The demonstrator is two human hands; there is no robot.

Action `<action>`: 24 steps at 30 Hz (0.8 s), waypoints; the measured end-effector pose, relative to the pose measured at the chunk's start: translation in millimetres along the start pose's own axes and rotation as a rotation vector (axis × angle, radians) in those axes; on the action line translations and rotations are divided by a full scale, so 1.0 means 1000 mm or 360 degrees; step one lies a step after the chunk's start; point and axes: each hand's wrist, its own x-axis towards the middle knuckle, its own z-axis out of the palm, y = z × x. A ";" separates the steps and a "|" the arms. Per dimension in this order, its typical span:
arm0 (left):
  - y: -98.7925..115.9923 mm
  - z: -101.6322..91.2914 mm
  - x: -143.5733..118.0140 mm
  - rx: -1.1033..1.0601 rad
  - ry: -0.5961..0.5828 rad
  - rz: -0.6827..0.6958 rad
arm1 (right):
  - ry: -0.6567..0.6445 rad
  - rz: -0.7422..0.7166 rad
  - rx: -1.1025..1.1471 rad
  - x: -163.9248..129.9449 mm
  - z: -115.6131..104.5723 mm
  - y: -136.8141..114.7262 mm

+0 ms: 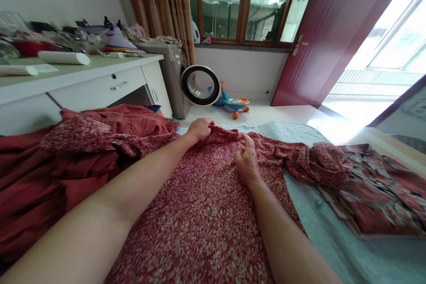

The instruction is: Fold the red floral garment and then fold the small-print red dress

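Observation:
A red garment with a small white speckled print (206, 204) lies spread over a pale blue quilted bed cover (336, 235) in front of me. My left hand (199, 128) grips the garment's far edge, fingers closed on a fold of the cloth. My right hand (246, 159) rests on the same garment a little nearer and to the right, fingers curled into the fabric. Both forearms stretch across the cloth. One sleeve (309, 159) trails off to the right.
A folded dark floral garment (376, 191) lies at the right. Plain red cloth (49, 173) is heaped at the left. Behind stand a cluttered white desk (100, 84), a washing machine (186, 80) with its door open, a toy ride-on car (234, 104) and an open maroon door (326, 40).

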 end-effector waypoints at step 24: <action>0.034 0.031 0.065 -0.0006 0.0195 -0.0137 | -0.0173 0.0283 -0.0364 -0.003 -0.007 -0.019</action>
